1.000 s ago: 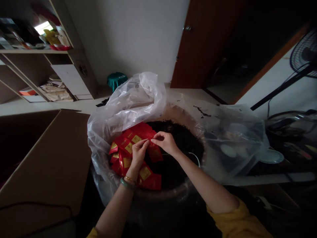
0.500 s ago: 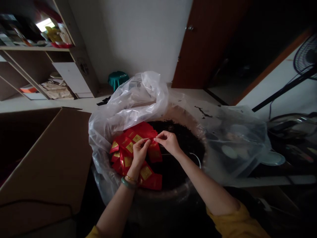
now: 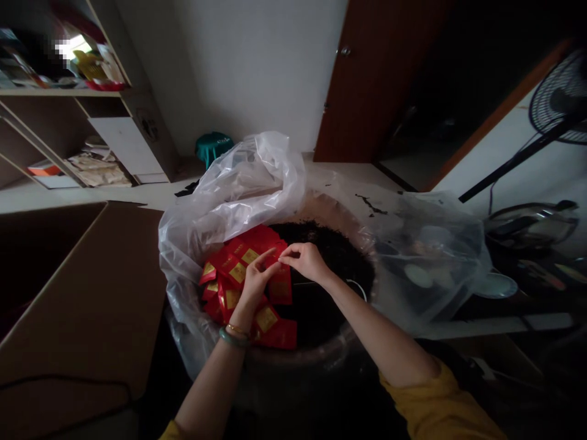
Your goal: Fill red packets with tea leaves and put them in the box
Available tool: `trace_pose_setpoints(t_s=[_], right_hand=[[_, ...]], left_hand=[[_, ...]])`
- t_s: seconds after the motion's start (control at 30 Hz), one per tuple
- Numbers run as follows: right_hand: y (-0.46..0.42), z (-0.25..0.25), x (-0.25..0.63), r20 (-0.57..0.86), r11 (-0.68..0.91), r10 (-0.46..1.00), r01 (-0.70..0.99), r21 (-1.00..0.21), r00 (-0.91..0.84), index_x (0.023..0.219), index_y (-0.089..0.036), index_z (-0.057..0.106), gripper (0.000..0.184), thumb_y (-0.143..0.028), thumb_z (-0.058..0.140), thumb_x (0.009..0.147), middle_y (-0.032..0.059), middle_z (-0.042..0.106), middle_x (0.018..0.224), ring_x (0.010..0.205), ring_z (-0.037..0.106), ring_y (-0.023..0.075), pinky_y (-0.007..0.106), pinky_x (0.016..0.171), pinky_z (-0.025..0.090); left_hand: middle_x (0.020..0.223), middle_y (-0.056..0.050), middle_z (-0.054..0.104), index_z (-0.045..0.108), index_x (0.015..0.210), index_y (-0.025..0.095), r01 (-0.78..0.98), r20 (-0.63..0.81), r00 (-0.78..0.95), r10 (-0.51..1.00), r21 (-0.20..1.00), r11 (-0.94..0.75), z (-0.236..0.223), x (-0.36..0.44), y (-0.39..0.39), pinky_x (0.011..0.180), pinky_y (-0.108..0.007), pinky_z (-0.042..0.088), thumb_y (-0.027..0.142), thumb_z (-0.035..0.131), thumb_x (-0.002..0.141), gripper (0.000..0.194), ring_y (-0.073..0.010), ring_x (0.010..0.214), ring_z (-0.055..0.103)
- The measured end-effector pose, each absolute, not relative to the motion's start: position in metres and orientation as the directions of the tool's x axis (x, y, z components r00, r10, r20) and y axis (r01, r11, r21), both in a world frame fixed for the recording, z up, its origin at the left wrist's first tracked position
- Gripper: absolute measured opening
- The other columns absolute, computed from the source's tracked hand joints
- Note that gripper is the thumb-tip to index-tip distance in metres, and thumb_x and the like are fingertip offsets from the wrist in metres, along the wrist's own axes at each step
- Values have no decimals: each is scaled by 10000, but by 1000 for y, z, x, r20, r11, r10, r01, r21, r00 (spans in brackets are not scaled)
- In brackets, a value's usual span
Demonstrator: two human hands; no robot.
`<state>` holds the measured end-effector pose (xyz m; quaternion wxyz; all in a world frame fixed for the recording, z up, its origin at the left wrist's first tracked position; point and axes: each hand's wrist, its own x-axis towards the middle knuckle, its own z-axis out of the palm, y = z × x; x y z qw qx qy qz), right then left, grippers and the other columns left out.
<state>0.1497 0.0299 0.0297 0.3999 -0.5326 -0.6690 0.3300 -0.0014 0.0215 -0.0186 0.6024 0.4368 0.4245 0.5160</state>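
Observation:
My left hand [image 3: 257, 278], with a green bangle and a gold bracelet on its wrist, is over a pile of red packets [image 3: 236, 272] with gold labels. Its thumb and index finger are apart, the thumb tip close to my right fingertips. My right hand [image 3: 305, 261] pinches the top edge of a red packet [image 3: 279, 288] that hangs below the fingers. Under both hands is a round tub [image 3: 339, 208] lined with clear plastic [image 3: 257, 177], holding dark, loose, leaf-like material [image 3: 342, 247]. The lower fingers of my left hand are partly hidden.
An open cardboard box [image 3: 92, 293] stands at the left. Behind are a shelf unit [image 3: 123, 140], a teal-covered bin [image 3: 213, 146] and a brown door [image 3: 362, 85]. At the right are a plastic sheet [image 3: 426, 256], a glass lid [image 3: 532, 226] and a fan [image 3: 559, 101].
My left thumb and index finger have spread from their pinch on the packet's top edge. My right hand keeps its pinch. The view has shifted slightly.

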Motion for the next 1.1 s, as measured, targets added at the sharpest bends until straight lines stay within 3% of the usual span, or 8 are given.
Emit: trace_pose_setpoints(t_s=[0.2, 0.37, 0.43, 0.53, 0.6, 0.67, 0.9, 1.1], right_hand=[[29, 25, 147, 197, 259, 965, 502, -825, -174, 690, -199, 726, 37, -192, 694, 706, 15, 731, 742, 695, 660, 159, 256, 684, 488], [26, 24, 178, 164, 289, 953, 602, -745, -255, 937, -208, 727, 180, -236, 589, 824, 42, 715, 934, 834, 663, 159, 276, 776, 497], [19, 22, 198, 84, 259, 960, 733, -629, -267, 1099, -205, 673, 335, -210, 662, 764, 62, 681, 1017, 866, 648, 170, 290, 794, 499], [5, 15, 217, -72, 234, 960, 921, -312, -269, 1198, -203, 616, 624, -194, 801, 601, 105, 641, 1089, 1008, 597, 257, 370, 892, 467], [-4, 8, 218, -105, 231, 963, 961, -149, -248, 1222, -197, 597, 666, -199, 809, 590, 126, 620, 1102, 1032, 571, 293, 399, 894, 462], [-10, 3, 213, -83, 231, 968, 970, -78, -237, 1230, -188, 585, 626, -191, 773, 633, 136, 601, 1106, 1027, 563, 302, 402, 872, 469], [-5, 3, 207, -9, 98, 995, 970, -223, -102, 1258, -217, 538, 512, -194, 615, 752, 96, 534, 1152, 970, 597, 218, 286, 762, 485], [0, 6, 218, -54, 10, 998, 987, -162, -19, 1178, -235, 616, 332, -254, 545, 855, 98, 599, 1136, 1034, 593, 248, 285, 728, 483]], left_hand=[[637, -41, 694, 687, 718, 105, -295, -229, 285, 931, 903, 312, -23, 0, 18, 511, -216, 471, 363, 836, 542, 346, -125, 516, 605], [658, -55, 709, 696, 760, 97, -299, -236, 266, 935, 901, 313, -24, 0, 20, 550, -250, 506, 370, 833, 548, 372, -154, 545, 637], [692, -68, 721, 698, 792, 98, -326, -241, 253, 937, 891, 317, -24, 0, 20, 578, -271, 526, 386, 823, 564, 388, -175, 581, 660], [695, -71, 724, 688, 777, 106, -329, -251, 242, 937, 887, 323, -21, -1, 19, 571, -280, 536, 399, 816, 571, 381, -188, 588, 668], [692, -68, 724, 677, 755, 110, -328, -244, 237, 940, 891, 314, -21, -1, 19, 564, -279, 537, 398, 820, 567, 372, -186, 580, 667], [689, -70, 724, 669, 745, 109, -333, -240, 222, 945, 892, 305, -23, -1, 19, 560, -280, 538, 403, 819, 570, 373, -188, 576, 669], [678, -66, 722, 662, 755, 112, -378, -268, 198, 943, 867, 326, -15, 0, 18, 557, -284, 542, 378, 829, 554, 374, -199, 589, 678], [580, -39, 690, 645, 636, 125, -328, -260, 154, 953, 896, 298, -1, -2, 14, 465, -238, 484, 383, 842, 511, 348, -161, 491, 624]])
